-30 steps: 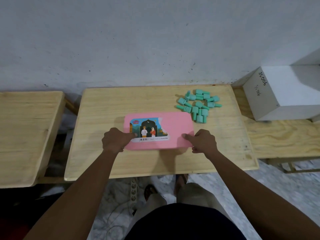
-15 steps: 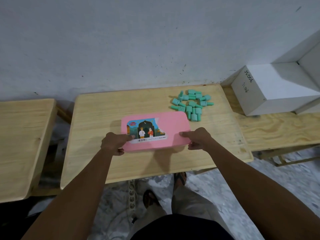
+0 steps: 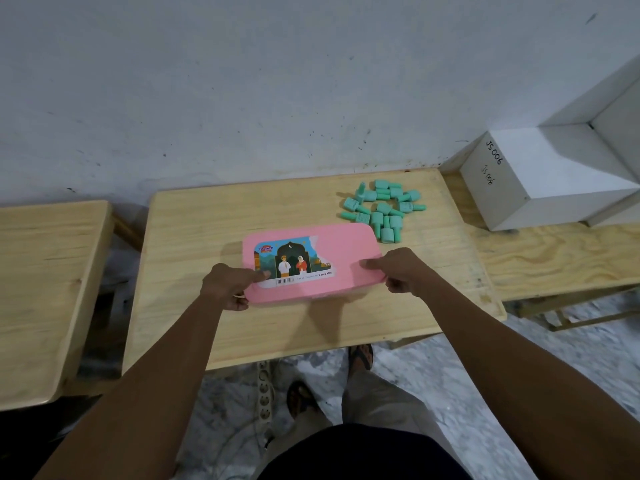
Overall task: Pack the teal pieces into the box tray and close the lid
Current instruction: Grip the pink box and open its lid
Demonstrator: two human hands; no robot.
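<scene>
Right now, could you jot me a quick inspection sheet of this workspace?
Surface: wooden table, mostly bare.
Job's things: pink box, lid on; teal pieces heaped behind its right end, none packed.
Clutter: white box marked JS006 on the right bench.
Hands: left hand and right hand grip the box's near corners.
Cables: power strip on the floor.
Surroundings: scuffed wall, second table left.

A scuffed pale wall (image 3: 277, 81) faces me at twelve o'clock; pale wooden worktop (image 3: 214, 223) ahead, white boxes (image 3: 554, 174) at two o'clock, mottled grey floor (image 3: 571, 368) below.
</scene>
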